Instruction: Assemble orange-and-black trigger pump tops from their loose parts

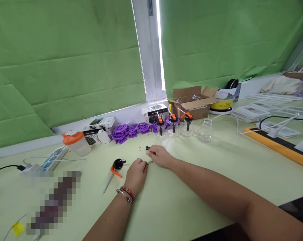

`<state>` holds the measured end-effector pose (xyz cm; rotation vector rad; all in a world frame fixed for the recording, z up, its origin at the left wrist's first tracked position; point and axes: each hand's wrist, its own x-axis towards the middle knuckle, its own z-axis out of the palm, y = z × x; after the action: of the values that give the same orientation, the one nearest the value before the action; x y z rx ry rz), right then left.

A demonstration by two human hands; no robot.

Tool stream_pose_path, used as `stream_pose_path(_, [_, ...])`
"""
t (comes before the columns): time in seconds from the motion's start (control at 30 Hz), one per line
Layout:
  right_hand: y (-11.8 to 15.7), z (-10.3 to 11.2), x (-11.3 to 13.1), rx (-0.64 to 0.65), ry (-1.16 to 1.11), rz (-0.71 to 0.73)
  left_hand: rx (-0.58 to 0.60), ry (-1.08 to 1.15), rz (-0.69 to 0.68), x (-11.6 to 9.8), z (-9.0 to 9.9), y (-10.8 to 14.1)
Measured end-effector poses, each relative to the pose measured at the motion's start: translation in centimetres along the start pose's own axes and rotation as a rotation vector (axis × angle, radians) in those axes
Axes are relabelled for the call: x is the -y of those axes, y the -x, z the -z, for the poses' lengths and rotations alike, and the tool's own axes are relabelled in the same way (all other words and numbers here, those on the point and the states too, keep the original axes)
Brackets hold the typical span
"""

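My left hand (136,172) is closed, and a small dark coil spring (149,163) sticks out from its fingertips toward the right. Just beyond it, my right hand (161,156) has its fingers pinched at a small black part (147,148); how far the fingers wrap it is partly hidden. Tiny brass-coloured and pale bits (140,148) lie on the table to the left of that part. On the left of my left hand rests a black pump top with an orange lever (117,166) and a thin metal tube.
Several glass jars with black-orange tops (173,125) stand behind my hands, beside purple plastic pieces (127,131). A cardboard box (194,105) is at the back. An orange-lidded cup (77,144) and a power strip (53,157) stand left; an orange-black bar (279,142) lies right.
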<state>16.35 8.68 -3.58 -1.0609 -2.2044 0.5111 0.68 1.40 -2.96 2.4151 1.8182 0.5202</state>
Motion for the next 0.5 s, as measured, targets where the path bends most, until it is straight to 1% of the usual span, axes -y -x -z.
stream_pose_path(0.07, [1.2, -0.1, 0.5, 0.131, -0.019, 0.078, 0.002, 0.013, 0.004, 0.1, -0.1, 0.0])
stream_pose_path(0.1, [1.6, -0.2, 0.6, 0.165, -0.012, 0.099, 0.004, 0.022, 0.007, 0.1, -0.1, -0.1])
stream_pose_path(0.17, [2.0, -0.4, 0.8, 0.177, 0.009, 0.083, 0.006, 0.042, 0.017, 0.2, -0.1, -0.1])
stream_pose_path(0.27, [1.7, -0.7, 0.8, 0.147, 0.005, -0.019, -0.011, 0.074, 0.05, 0.4, -0.2, 0.0])
stream_pose_path(0.37, [1.1, -0.8, 0.6, 0.112, -0.093, -0.09, -0.056, 0.112, 0.111, 0.8, -0.3, 0.0])
stream_pose_path(0.43, [0.8, -0.7, 0.4, 0.086, -0.25, -0.177, -0.078, 0.135, 0.138, 1.0, -0.4, 0.0])
stream_pose_path(0.5, [0.6, -0.5, 0.3, 0.071, -0.52, -0.341, -0.085, 0.16, 0.145, 1.2, -0.4, -0.1])
